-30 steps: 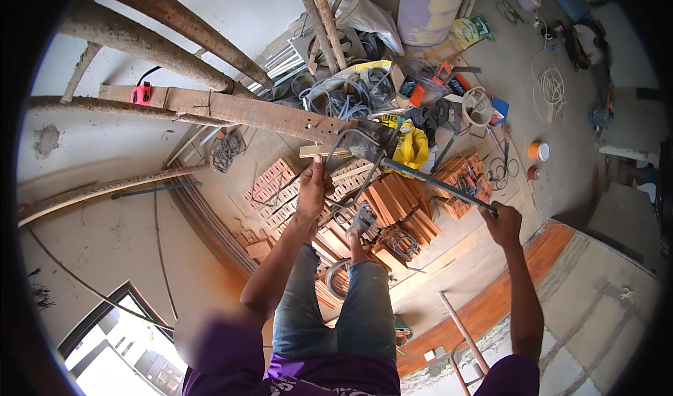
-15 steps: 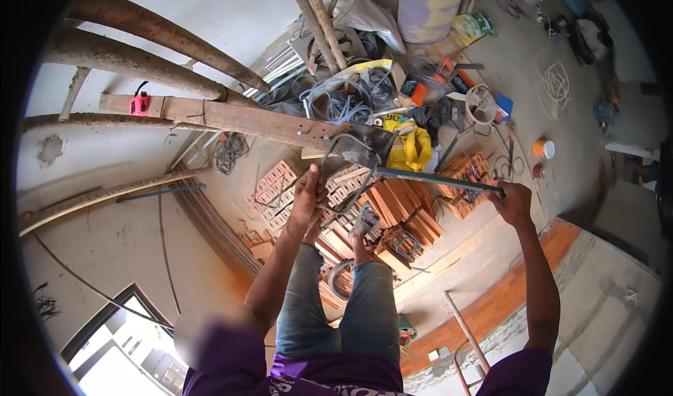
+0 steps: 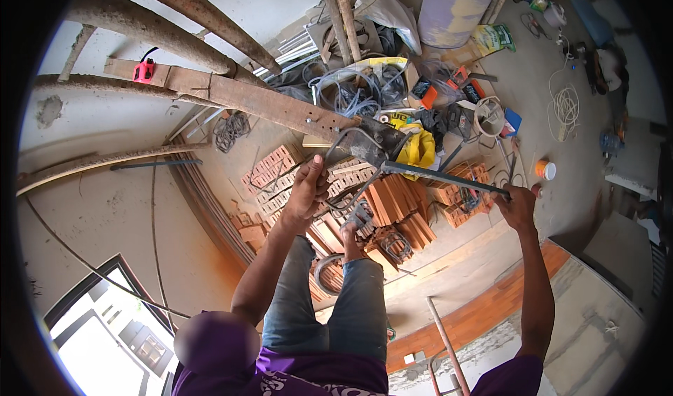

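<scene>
My left hand (image 3: pixel 307 194) is closed, thumb up, at the side of a bent steel rod (image 3: pixel 331 159) that forms an open loop. The rod lies against the metal-plated end of a wooden plank (image 3: pixel 252 105), which has small pegs and holes. My right hand (image 3: pixel 517 206) is wrapped round the far right end of a long dark steel bar (image 3: pixel 449 178). The bar's other end meets the rod at the plank's plated end. Exactly how bar and rod engage there is too small to tell.
A pink tape measure (image 3: pixel 144 70) sits on the plank's left part, beside rusty poles (image 3: pixel 161 38). Below lie bricks (image 3: pixel 270 170) and stacked reddish-brown tiles (image 3: pixel 392 203). Yellow bag (image 3: pixel 419 147), clear tubing (image 3: pixel 340 91) and a white bucket (image 3: pixel 545 169) stand beyond.
The whole view has tilted and shifted slightly. Both hands, the bar and the bent rod keep nearly the same places relative to the plank.
</scene>
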A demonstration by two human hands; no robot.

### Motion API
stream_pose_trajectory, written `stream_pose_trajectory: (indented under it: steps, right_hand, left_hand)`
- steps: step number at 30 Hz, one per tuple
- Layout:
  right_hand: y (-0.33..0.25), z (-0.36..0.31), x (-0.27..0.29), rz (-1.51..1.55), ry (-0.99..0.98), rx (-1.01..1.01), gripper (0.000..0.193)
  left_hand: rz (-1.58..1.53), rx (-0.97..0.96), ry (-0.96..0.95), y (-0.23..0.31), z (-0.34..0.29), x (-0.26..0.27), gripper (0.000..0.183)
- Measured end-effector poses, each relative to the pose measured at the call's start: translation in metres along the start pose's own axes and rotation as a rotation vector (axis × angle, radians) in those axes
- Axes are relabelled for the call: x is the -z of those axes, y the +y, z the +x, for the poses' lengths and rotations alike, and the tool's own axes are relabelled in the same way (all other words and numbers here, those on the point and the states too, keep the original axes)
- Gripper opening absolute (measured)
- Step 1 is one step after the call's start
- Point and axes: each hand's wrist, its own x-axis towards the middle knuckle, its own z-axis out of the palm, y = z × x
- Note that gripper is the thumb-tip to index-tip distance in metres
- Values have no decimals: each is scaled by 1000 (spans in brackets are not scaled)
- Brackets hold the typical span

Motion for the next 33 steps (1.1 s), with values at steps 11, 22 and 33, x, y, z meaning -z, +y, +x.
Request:
stream_pose_trajectory:
  steps: [11,22,33]
  right_hand:
    - [-3,-61,-91,163,16,-147,36]
    - [-22,-79,-84,157,103,-204,37]
    - [-42,-106,-112,123,174,-296,56]
  left_hand:
    - [-28,-27,-3,-7,1,-3,37]
    - [55,-75,123,-8,-3,-10,36]
    - [80,-172,179,-16,-5,-8,37]
